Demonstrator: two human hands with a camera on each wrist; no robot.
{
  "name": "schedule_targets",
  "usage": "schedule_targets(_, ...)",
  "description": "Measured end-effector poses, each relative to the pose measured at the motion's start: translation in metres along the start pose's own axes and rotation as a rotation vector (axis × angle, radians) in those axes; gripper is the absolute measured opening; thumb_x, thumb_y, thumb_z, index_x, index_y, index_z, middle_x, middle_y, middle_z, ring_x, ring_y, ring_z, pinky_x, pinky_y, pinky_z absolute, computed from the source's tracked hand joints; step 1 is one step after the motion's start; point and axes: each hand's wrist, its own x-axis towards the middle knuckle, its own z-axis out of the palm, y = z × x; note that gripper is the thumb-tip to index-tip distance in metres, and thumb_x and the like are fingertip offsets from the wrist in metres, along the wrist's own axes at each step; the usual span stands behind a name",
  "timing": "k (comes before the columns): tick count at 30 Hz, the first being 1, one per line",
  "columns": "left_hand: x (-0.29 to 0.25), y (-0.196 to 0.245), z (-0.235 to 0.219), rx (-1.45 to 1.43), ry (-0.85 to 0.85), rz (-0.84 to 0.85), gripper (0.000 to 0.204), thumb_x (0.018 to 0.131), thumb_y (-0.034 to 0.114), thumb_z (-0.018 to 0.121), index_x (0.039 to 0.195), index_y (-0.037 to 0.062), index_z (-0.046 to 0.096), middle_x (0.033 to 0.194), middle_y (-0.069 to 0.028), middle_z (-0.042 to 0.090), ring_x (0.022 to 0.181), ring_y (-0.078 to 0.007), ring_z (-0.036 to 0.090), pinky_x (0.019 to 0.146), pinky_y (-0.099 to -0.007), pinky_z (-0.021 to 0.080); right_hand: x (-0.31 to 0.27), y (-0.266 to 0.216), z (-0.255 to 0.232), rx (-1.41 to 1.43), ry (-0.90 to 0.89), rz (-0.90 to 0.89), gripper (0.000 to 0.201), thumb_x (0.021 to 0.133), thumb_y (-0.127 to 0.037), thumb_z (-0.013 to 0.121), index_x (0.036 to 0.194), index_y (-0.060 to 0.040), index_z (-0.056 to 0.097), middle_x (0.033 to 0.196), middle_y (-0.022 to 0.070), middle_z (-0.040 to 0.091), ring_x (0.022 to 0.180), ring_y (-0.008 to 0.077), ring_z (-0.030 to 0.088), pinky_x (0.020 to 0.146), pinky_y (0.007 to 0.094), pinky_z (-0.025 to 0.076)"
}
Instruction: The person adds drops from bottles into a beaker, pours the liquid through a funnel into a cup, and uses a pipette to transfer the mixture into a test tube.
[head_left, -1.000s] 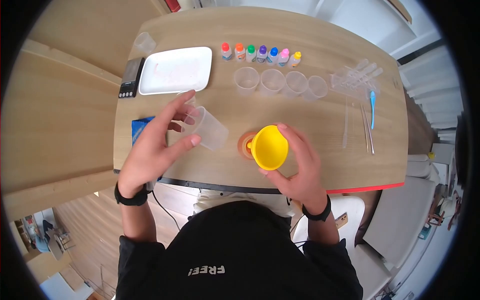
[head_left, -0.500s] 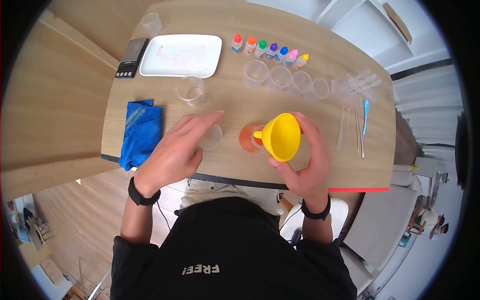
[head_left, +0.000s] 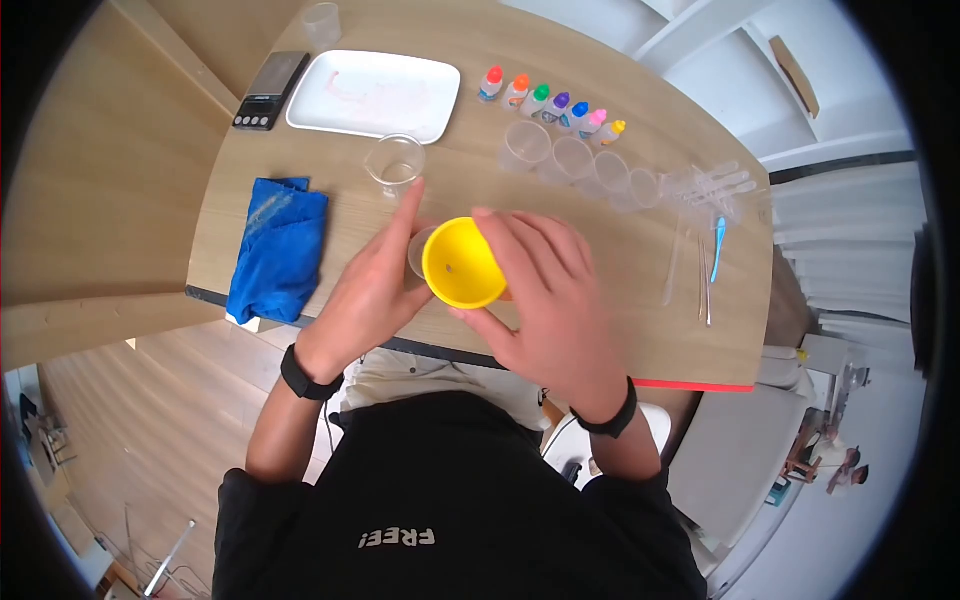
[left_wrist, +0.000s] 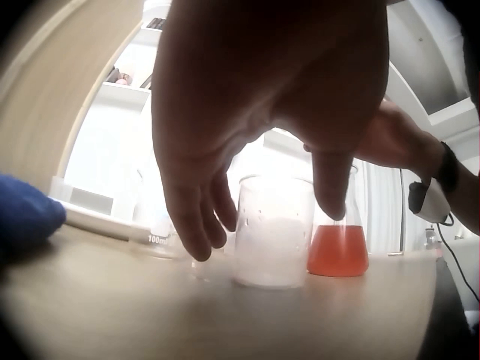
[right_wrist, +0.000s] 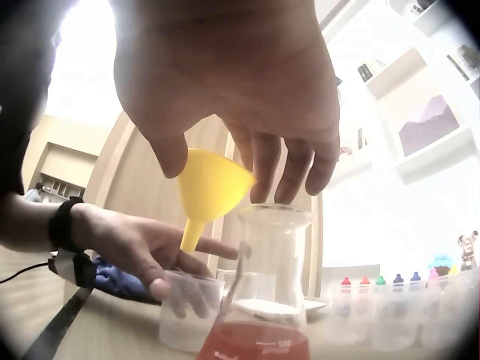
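My right hand pinches a yellow funnel by its rim between thumb and fingers. The spout points down above a translucent plastic cup in the right wrist view. Around that cup my left hand is spread, thumb on one side and fingers on the other, with gaps showing in the left wrist view. Beside the cup stands a conical flask with orange-red liquid; funnel and right hand hide most of it from the head view. A clear glass beaker stands just beyond my left fingertips.
A white tray and a digital scale lie at the far left, above a folded blue cloth. Several colour bottles and plastic cups line the back. Droppers and a blue stick lie at right.
My right hand has carried the funnel left, from beside the flask to above the plastic cup. My left hand has put the tilted cup upright on the table and loosened its fingers.
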Motion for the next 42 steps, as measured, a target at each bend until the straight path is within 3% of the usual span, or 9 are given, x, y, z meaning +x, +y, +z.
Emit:
schedule_targets(11,-0.003,-0.005,-0.002,-0.055,-0.052,-0.018,0.115,0.087,-0.004,0.084,0.176,0.0062,0.012,0.142,-0.0250,0.066,0.127,-0.0413,0.069,0.107,-0.0433,0.055,0.003,-0.001,0.026,-0.185,-0.174,-0.029,0.082,0.084,-0.036,0.088,0.153,-0.0057,0.058,0.140,0.0149,0.064,0.136,0.0400,0.055,0.120,0.0642,0.038)
schedule_targets(14,-0.001,-0.006,-0.002,-0.052,-0.046,0.003,0.113,0.086,0.003,0.086,0.173,-0.0020,0.014,0.136,-0.0292,0.067,0.125,-0.0459,0.067,0.106,-0.0474,0.054,0.001,-0.005,-0.002,-0.190,-0.127,0.005,0.089,0.080,-0.037,0.093,0.154,-0.0054,0.057,0.147,0.0158,0.062,0.140,0.0429,0.054,0.119,0.0631,0.041)
schedule_targets(17,-0.002,-0.008,0.000,-0.043,-0.045,0.018,0.113,0.087,0.006,0.087,0.173,-0.0019,0.015,0.139,-0.0299,0.066,0.128,-0.0466,0.065,0.108,-0.0476,0.053,-0.013,0.012,-0.028,0.081,0.056,0.110,0.094,0.076,-0.034,0.097,0.156,-0.0064,0.056,0.151,0.0168,0.061,0.140,0.0440,0.055,0.117,0.0569,0.046)
schedule_targets(23,0.003,-0.007,0.000,0.044,-0.092,0.024,0.105,0.089,0.009,0.087,0.171,-0.0023,0.023,0.142,-0.0301,0.064,0.132,-0.0470,0.063,0.110,-0.0477,0.052,-0.051,0.045,-0.013,0.275,-0.078,0.421,0.087,0.080,-0.031,0.097,0.154,-0.0095,0.057,0.153,0.0156,0.062,0.139,0.0350,0.061,0.114,0.0463,0.050)
schedule_targets(26,0.001,-0.009,0.006,0.033,-0.050,0.020,0.089,0.090,0.005,0.087,0.165,0.0033,0.039,0.146,-0.0242,0.065,0.135,-0.0407,0.064,0.113,-0.0437,0.052,-0.048,0.048,-0.005,0.390,-0.188,0.456,0.075,0.086,-0.026,0.094,0.150,-0.0074,0.061,0.151,0.0113,0.067,0.134,0.0274,0.065,0.115,0.0451,0.050)
schedule_targets(29,0.006,0.000,0.002,0.020,-0.127,-0.021,0.074,0.090,0.005,0.086,0.155,0.0022,0.050,0.143,-0.0223,0.066,0.134,-0.0393,0.065,0.113,-0.0424,0.052,-0.046,0.057,0.010,0.528,-0.214,0.468,0.062,0.091,-0.022,0.089,0.146,-0.0084,0.064,0.142,0.0087,0.073,0.126,0.0235,0.068,0.112,0.0420,0.051)
schedule_targets(32,0.009,0.007,-0.001,-0.107,-0.131,-0.039,0.068,0.090,0.006,0.087,0.149,0.0021,0.054,0.142,-0.0204,0.068,0.133,-0.0373,0.066,0.113,-0.0418,0.053,-0.040,0.054,0.014,0.499,-0.156,0.379,0.046,0.097,-0.022,0.084,0.136,-0.0052,0.068,0.123,0.0126,0.078,0.114,0.0295,0.076,0.101,0.0389,0.057)
schedule_targets(38,0.015,0.017,-0.008,-0.289,-0.127,-0.060,0.073,0.092,0.015,0.088,0.155,0.0031,0.052,0.143,-0.0187,0.067,0.136,-0.0340,0.065,0.110,-0.0446,0.054,-0.036,0.056,-0.015,0.592,-0.105,0.316,0.041,0.102,-0.019,0.077,0.138,-0.0038,0.064,0.126,0.0131,0.073,0.119,0.0285,0.071,0.103,0.0389,0.053)
schedule_targets(42,0.023,0.040,-0.011,-0.289,-0.161,0.006,0.075,0.094,0.020,0.088,0.157,0.0042,0.051,0.142,-0.0171,0.067,0.132,-0.0314,0.066,0.110,-0.0441,0.055,-0.014,0.051,-0.061,0.434,-0.134,0.217,0.043,0.102,-0.017,0.076,0.141,-0.0046,0.061,0.128,0.0141,0.070,0.120,0.0322,0.069,0.104,0.0399,0.052)
